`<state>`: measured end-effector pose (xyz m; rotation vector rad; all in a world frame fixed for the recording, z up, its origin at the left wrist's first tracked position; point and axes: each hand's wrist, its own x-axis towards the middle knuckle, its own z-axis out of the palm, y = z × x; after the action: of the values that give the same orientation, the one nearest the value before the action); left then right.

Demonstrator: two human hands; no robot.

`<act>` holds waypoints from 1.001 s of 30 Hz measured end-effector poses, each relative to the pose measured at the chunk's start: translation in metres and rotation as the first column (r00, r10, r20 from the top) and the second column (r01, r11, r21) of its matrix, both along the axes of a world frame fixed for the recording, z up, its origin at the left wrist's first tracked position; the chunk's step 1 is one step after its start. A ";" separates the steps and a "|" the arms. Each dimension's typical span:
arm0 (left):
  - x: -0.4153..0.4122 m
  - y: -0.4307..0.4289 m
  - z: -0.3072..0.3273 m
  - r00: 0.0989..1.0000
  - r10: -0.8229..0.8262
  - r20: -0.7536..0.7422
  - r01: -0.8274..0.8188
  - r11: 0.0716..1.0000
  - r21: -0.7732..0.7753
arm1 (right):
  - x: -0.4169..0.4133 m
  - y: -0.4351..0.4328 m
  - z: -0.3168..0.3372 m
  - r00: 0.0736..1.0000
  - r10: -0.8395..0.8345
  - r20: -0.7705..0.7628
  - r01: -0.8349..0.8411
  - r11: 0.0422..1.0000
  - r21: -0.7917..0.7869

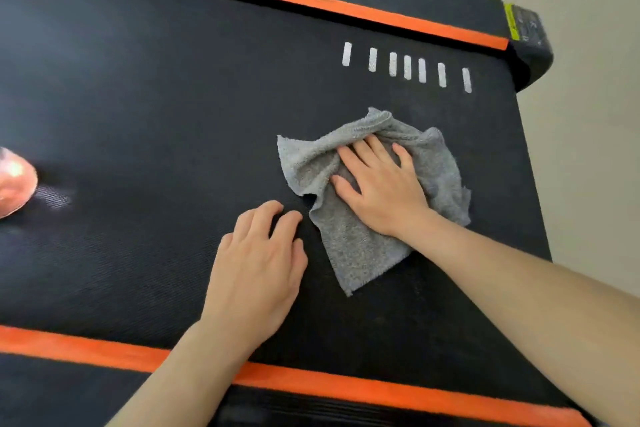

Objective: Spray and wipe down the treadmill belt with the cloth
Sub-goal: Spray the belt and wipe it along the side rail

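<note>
Pressing flat on the grey cloth (349,253), the right hand (381,187) keeps its fingers (349,156) straight and a little spread, with the thumb out to the left; it pinches nothing. The cloth lies crumpled on the treadmill belt (156,97), toward the right end, nearer than the row of white marks (407,68). The left hand (256,270) rests on the bare belt just beside the cloth's left edge, with fingers loosely bent and close together, holding nothing. A pinkish rounded object (14,180) stands at the left edge of the view, too blurred to name; it may be the spray bottle.

I see two risks. The cloth is bunched, so a flat palm can slide over it and wipe only a narrow strip. The belt may also roll under the push of the hands.
</note>
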<state>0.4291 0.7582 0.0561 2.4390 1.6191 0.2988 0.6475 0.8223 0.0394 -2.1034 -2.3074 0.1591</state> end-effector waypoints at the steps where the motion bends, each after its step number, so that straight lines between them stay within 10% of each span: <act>1: 0.001 0.006 0.001 1.000 0.016 0.027 -0.016 1.000 -0.015 | -0.002 -0.001 0.000 1.000 0.001 -0.003 -0.001 1.000 0.006; 20: 0.101 0.053 -0.019 0.948 0.081 0.309 -0.035 0.988 -0.153 | -0.001 0.001 -0.004 0.993 -0.086 -0.081 0.085 0.996 -0.019; 30: 0.116 0.050 -0.020 0.983 0.164 0.085 -0.156 0.984 -0.088 | 0.042 0.027 0.006 0.944 0.293 -0.150 -0.317 0.932 -0.175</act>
<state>0.5449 0.8086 0.0358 2.2072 1.7552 0.3571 0.6892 0.8489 0.0455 -1.7302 -2.6226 0.5249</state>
